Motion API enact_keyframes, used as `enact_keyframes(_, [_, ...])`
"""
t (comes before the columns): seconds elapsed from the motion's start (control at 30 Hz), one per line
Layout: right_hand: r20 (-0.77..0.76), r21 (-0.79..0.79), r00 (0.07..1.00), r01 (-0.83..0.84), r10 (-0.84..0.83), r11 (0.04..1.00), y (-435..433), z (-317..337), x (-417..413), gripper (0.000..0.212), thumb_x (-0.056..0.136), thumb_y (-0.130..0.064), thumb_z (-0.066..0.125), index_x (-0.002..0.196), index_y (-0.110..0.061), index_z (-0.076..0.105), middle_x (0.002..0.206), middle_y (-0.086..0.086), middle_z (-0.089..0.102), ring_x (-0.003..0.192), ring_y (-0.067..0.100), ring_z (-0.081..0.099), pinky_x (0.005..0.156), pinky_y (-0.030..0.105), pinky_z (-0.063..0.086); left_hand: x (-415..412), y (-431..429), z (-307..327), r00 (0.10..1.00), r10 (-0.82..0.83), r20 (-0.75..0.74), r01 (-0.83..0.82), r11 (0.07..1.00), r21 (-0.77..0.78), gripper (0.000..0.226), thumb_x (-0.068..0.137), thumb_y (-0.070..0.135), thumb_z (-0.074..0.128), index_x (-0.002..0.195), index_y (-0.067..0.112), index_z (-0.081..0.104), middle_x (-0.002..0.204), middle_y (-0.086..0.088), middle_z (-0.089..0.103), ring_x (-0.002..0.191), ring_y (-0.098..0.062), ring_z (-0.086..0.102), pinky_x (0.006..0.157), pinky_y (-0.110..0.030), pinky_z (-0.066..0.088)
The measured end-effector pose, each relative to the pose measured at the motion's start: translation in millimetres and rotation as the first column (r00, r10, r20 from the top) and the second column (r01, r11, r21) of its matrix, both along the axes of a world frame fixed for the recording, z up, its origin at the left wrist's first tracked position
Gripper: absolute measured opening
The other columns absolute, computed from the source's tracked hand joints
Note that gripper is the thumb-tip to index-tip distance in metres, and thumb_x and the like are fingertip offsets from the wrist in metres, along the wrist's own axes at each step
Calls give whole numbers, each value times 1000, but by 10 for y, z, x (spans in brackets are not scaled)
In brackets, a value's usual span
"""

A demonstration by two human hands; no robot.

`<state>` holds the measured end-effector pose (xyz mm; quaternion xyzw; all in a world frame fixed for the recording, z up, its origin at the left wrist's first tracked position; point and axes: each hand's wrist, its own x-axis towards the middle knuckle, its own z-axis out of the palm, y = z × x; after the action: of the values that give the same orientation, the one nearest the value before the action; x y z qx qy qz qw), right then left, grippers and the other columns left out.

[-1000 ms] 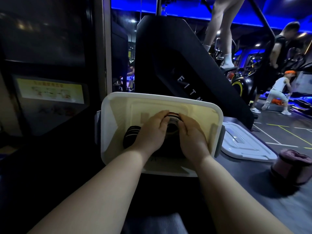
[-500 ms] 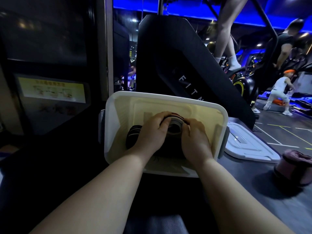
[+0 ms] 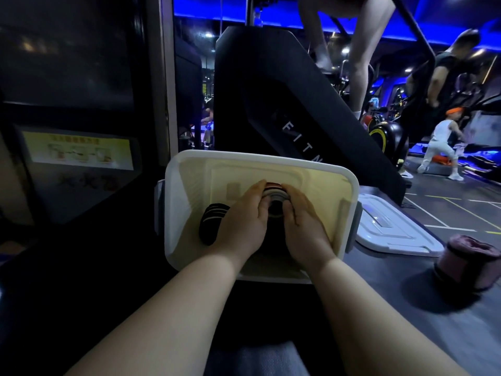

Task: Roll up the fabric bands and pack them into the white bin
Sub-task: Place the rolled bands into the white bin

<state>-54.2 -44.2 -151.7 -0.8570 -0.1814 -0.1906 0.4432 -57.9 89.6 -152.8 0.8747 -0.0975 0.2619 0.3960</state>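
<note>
The white bin (image 3: 254,158) stands on the floor in front of me, open at the top. Both my hands reach down into it. My left hand (image 3: 242,223) and my right hand (image 3: 305,229) grip a rolled fabric band (image 3: 275,195) between them, fingers curled round its sides; its striped coil end faces up. A second rolled band (image 3: 212,223), dark with pale stripes, lies against the bin's left wall, partly hidden by my left hand.
The bin's white lid (image 3: 393,229) lies flat on the floor to the right. A pink rolled item (image 3: 471,260) sits further right. A black fitness machine (image 3: 284,104) rises behind the bin. People exercise at the back right. A dark cabinet stands on the left.
My hands have stayed in the bin around the rolled band, shifting only slightly. The people in the background have moved.
</note>
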Motion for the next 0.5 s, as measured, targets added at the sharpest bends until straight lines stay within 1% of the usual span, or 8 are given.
enact_keyframes(0.07, [12,20,1000,9,-10,1000,-8,14,-1,39,105,-24,33,143,-27,40,142,-10,46,123,6,44,100,14,29,-7,-21,-5,1000,-29,0,29,998,-61,45,105,30,37,149,22,36,152,3,41,139,-14,37,112,-27,31])
enact_keyframes(0.13, [44,38,999,19,-20,999,-15,39,-1,36,105,-23,33,138,-26,46,132,-12,52,113,0,46,93,5,30,-3,-27,-8,999,-47,14,48,995,-88,44,105,29,37,148,21,39,149,2,45,137,-14,40,112,-28,32])
enact_keyframes(0.2, [62,50,998,21,-24,999,-21,54,-4,34,105,-20,34,135,-26,49,123,-17,52,107,-5,44,84,-5,25,0,-35,-3,998,-60,18,62,993,-105,44,105,29,38,148,21,40,147,2,47,134,-14,43,110,-27,34])
enact_keyframes(0.23, [67,54,997,23,-27,998,-23,55,-3,34,105,-20,34,135,-26,49,120,-19,50,106,-5,43,83,-6,24,6,-39,-2,998,-65,16,67,992,-109,44,105,29,38,148,21,39,147,2,47,134,-14,43,110,-26,34])
enact_keyframes(0.27, [67,51,997,24,-27,998,-21,58,-1,34,105,-20,34,134,-26,49,119,-19,49,106,-5,43,84,-5,25,16,-40,-3,998,-67,12,68,992,-106,44,105,29,38,148,21,39,147,1,47,134,-14,44,110,-27,35])
enact_keyframes(0.3, [61,40,998,19,-21,999,-18,59,1,34,105,-20,34,134,-27,49,121,-19,49,107,-4,43,87,0,28,26,-40,-5,998,-64,6,64,993,-96,44,105,29,37,148,20,38,147,1,47,134,-15,44,111,-29,35])
enact_keyframes(0.4, [28,14,1000,-7,7,1000,7,60,15,32,104,-24,35,132,-32,48,127,-15,52,111,3,48,96,19,36,48,-21,-20,999,-32,-14,31,997,-68,44,105,31,36,147,23,39,146,2,49,131,-16,46,108,-29,37])
enact_keyframes(0.5, [4,10,1000,-1,0,1000,17,45,49,32,103,-26,35,133,-31,48,130,-11,54,115,8,51,99,25,38,44,-19,-37,1000,-17,-24,16,998,-57,42,105,30,36,146,24,41,145,4,49,131,-16,46,107,-27,37])
